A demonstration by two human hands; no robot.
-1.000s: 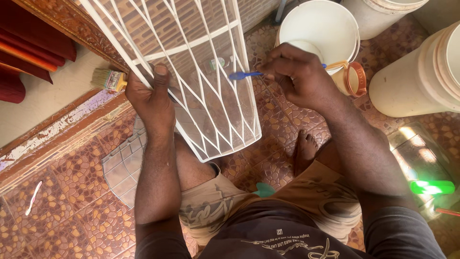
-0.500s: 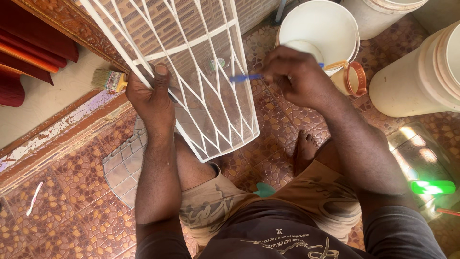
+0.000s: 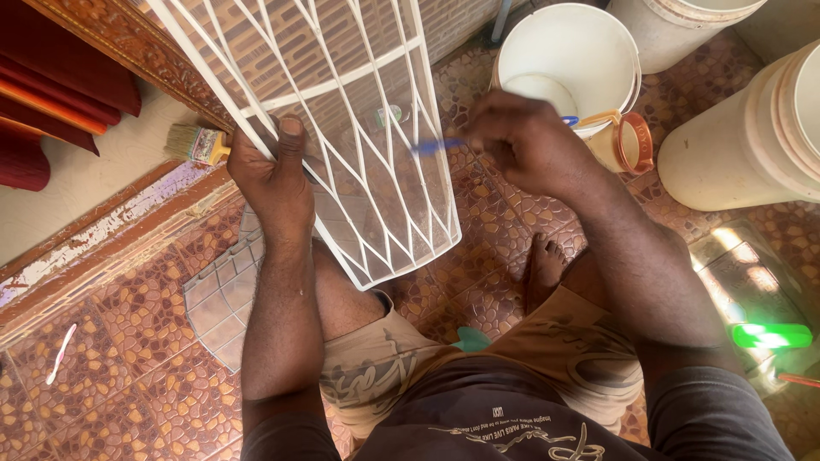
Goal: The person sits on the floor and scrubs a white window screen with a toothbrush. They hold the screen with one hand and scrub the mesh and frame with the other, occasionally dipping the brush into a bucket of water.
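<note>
Left hand: I'm gripping the left edge of the white grille, fingers wrapped behind a bar, thumb pressing on the front.
Right hand: I'm pinching a blue brush, fingers closed tight on its handle, its tip poking left against the grille's wires.
Grille: I'm holding it tilted over my knees, between both hands.
Bucket: white, sitting just beyond my right knuckles.
Paintbrush: lying on the ledge just left of my left hand.
</note>
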